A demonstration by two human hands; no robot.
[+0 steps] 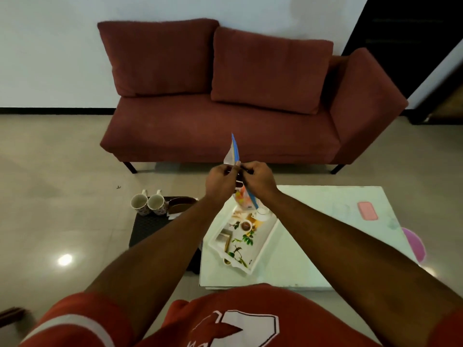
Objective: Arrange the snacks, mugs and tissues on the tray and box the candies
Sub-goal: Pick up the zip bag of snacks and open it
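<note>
L hand (pixel 220 179) & R hand (pixel 255 177) both pinch snack packet (pixel 233 154), fingers curled tight, mid-air at 12 o'clock of tray (pixel 263 246). Mugs (pixel 155 204) at tray's 10 o'clock, on dark stool (pixel 150 229).

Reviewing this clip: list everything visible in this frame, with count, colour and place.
sofa: one, dark red, against the far wall
cushions: two, dark red, on the sofa back
side table: one, black, left of the white table
mugs: two, patterned white, side by side on the side table's far edge
brown holder: one, brown, right of the mugs; contents unclear
white table: one, white, front right
tray: one, white with floral print, on the white table's left part
pink flat object: one, pink, on the white table's far right
round pink thing: one, pink-purple, at the table's right edge
snack packet: one, blue and white, held above the tray
left hand: pinches the packet
right hand: pinches the packet
</note>
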